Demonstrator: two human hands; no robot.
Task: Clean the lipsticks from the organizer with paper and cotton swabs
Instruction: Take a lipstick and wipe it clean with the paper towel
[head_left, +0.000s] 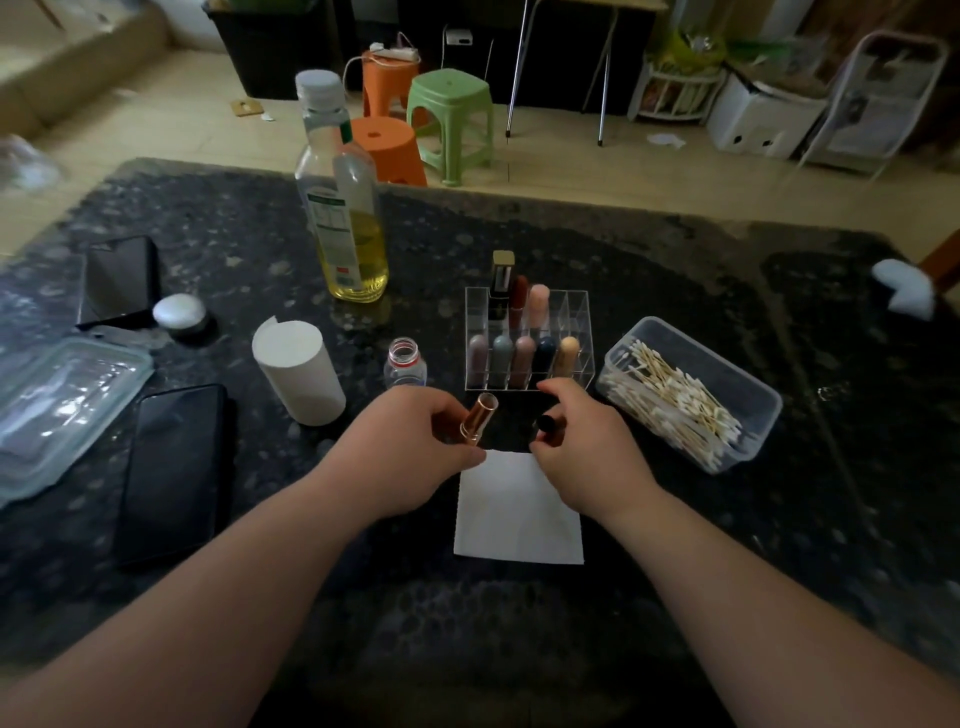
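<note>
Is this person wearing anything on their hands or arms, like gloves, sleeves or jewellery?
The left hand and right hand are bare: no gloves, and no rings that show. Both forearms are uncovered too, with no sleeve, watch or bracelet anywhere in view.

My left hand (415, 447) grips a rose-gold lipstick (478, 423), tilted with its open end up. My right hand (587, 447) pinches a dark cap (545, 427) just beside it. Both are over the far edge of a white paper sheet (519, 514) on the dark table (519, 623). Behind it stands the clear organizer (577, 312), with a tub of cotton swabs (756, 397) to its right.
</note>
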